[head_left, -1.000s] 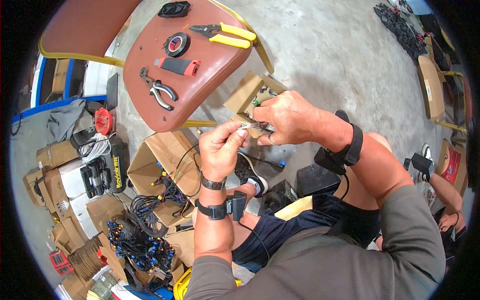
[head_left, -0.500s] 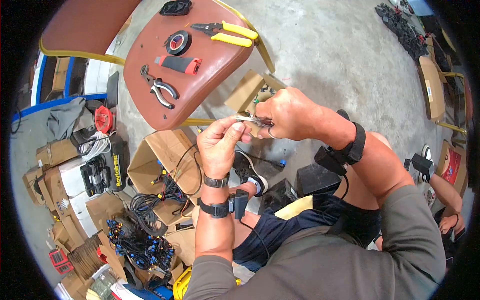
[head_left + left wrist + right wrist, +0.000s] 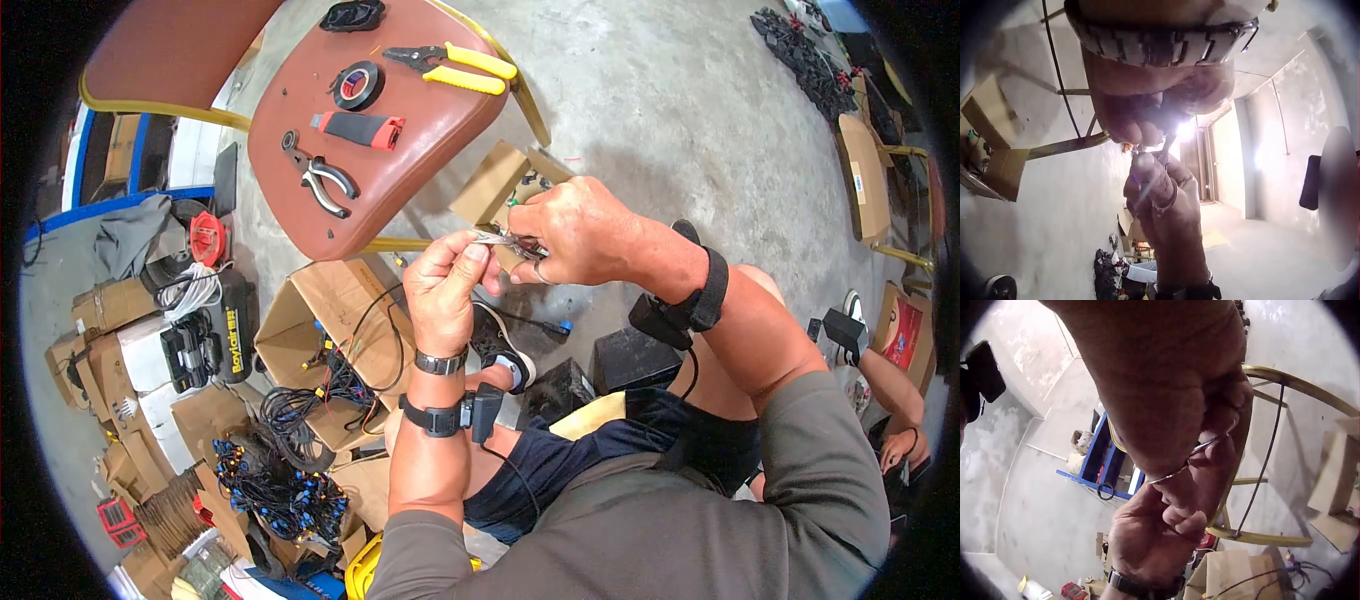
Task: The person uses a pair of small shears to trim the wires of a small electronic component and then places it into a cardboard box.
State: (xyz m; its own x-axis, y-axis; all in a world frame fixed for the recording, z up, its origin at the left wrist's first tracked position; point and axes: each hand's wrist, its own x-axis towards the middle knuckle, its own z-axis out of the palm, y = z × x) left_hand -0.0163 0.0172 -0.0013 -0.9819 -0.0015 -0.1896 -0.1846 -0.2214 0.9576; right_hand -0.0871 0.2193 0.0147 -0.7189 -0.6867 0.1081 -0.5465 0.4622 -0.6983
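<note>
Thumb and fingertips of my left hand [image 3: 443,285] pinch a small, thin pale piece, mostly hidden by the fingers in the head view. Close on its right, my right hand [image 3: 580,235] grips a slim silvery metal tool [image 3: 516,243] that reaches toward the left fingertips. Fingers cover much of this tool, and I cannot tell its exact kind. Seen from the left wrist, the right hand [image 3: 1163,200] meets the left fingertips. In the right wrist view, the left hand [image 3: 1154,534] lies directly below the right fingers, where thin metal shows.
A brown chair seat [image 3: 290,215] carries black-handled pliers [image 3: 318,175], a red-black tool handle [image 3: 360,130], black tape [image 3: 357,86] and yellow-handled wire strippers [image 3: 450,68]. Below the hands are a small carton [image 3: 485,185] and a larger carton [image 3: 335,300] with cables. Blue-tipped cables [image 3: 280,495] lie lower left.
The silvery tool and the right fingers have shifted slightly around the left fingertips. My left hand has turned a little, its forearm edging right. Both hands keep their grips.
</note>
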